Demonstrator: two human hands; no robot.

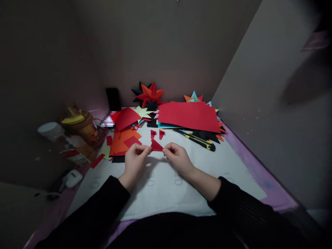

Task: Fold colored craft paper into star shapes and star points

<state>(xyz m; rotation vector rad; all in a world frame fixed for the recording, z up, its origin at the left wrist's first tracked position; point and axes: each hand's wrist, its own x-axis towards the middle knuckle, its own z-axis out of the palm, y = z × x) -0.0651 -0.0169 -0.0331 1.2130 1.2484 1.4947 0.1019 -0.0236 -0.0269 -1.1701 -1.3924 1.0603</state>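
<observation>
Between my two hands is a small red folded paper triangle [156, 146], its point upward. My left hand [137, 157] pinches its left corner, and my right hand [178, 157] pinches the right corner. Just beyond it lie two small red folded paper pieces, one on the left [153, 134] and one on the right [162, 134]. Orange paper sheets [123, 138] with red squares rest beside my left hand. A black and yellow utility knife [201, 141] lies to the right, beyond my right hand.
A stack of red paper [189, 116] lies at the back. Behind it stand folded paper stars, including a red and orange one [151, 94]. Bottles and a brown cup [80, 124] crowd the left edge, near a white earphone case [73, 178]. Walls enclose the table.
</observation>
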